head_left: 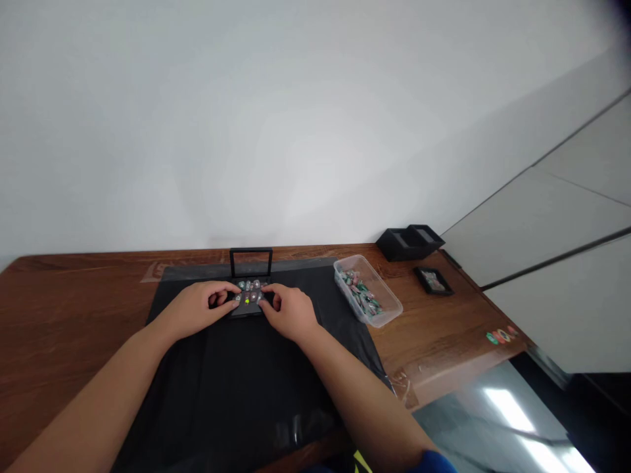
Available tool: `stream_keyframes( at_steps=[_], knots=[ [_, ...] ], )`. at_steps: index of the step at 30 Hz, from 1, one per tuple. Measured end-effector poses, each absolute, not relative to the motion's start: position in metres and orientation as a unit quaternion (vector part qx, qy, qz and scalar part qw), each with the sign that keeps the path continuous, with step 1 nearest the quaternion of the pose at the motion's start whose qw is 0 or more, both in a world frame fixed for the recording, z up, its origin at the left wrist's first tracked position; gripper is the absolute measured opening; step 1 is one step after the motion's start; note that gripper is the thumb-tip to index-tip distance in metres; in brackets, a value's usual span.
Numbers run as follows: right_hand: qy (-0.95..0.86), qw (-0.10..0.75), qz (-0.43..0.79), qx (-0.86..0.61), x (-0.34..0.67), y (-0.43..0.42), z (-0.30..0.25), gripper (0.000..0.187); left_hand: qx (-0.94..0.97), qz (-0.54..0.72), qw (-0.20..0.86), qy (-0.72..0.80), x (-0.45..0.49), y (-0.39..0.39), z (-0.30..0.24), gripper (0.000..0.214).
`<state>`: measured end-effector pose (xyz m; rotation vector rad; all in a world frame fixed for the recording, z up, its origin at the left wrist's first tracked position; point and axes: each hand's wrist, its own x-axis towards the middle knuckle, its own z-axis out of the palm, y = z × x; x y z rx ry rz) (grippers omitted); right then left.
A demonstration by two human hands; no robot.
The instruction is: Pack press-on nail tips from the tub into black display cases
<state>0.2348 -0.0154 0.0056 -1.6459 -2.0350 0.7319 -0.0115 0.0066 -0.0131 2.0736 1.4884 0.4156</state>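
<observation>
A shallow black case (246, 309) lies on the black mat, with its thin black frame (251, 249) standing up at the back. Several small, glossy, rounded pieces (248, 297) with white symbols sit in rows on it, one marked with a yellow spot. My left hand (204, 303) is at their left side, index finger and thumb curled with the tips against the outer pieces. From the right, my right hand (292, 310) does the same, thumb and index fingertip on the pieces at that edge. My other fingers are folded under and partly hidden.
Right of the mat (236, 394), a clear plastic tub (389, 307) holds many small green and pink pieces. Farther right are a black two-part box (410, 243), a small black frame (434, 280) and several coloured pieces (501, 336) near the wooden table's edge. A wall stands behind.
</observation>
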Motion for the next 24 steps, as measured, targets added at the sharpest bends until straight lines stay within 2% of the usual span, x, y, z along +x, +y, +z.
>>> stream_keyframes(
  at_steps=[6, 8, 11, 13, 17, 18, 20, 24],
  knots=[
    [-0.638, 0.337, 0.46, -0.518, 0.245, -0.016, 0.027, 0.033, 0.764, 0.159, 0.289, 0.555, -0.015, 0.008, -0.02, 0.047],
    [-0.619, 0.391, 0.456, -0.506, 0.263, -0.016, 0.047, 0.033, 0.76, 0.16, 0.295, 0.557, -0.015, 0.008, -0.02, 0.048],
    [-0.624, 0.435, 0.359, -0.541, 0.309, -0.014, 0.076, 0.035, 0.76, 0.158, 0.296, 0.557, -0.015, 0.008, -0.019, 0.048],
    [-0.642, 0.382, 0.265, -0.61, 0.347, -0.01, 0.088, 0.033, 0.761, 0.157, 0.294, 0.556, -0.015, 0.008, -0.019, 0.048],
    [-0.662, 0.081, 0.105, -0.738, 0.404, 0.001, 0.087, 0.022, 0.762, 0.151, 0.293, 0.557, -0.016, 0.009, -0.022, 0.05],
    [-0.666, 0.046, 0.104, -0.738, 0.412, 0.004, 0.083, 0.021, 0.762, 0.15, 0.294, 0.558, -0.016, 0.01, -0.022, 0.051],
    [-0.675, 0.01, 0.113, -0.729, 0.42, 0.01, 0.073, 0.018, 0.76, 0.153, 0.293, 0.559, -0.017, 0.01, -0.023, 0.052],
    [-0.675, -0.009, 0.112, -0.73, 0.419, 0.016, 0.054, 0.017, 0.763, 0.157, 0.289, 0.556, -0.016, 0.01, -0.022, 0.053]
  ],
)
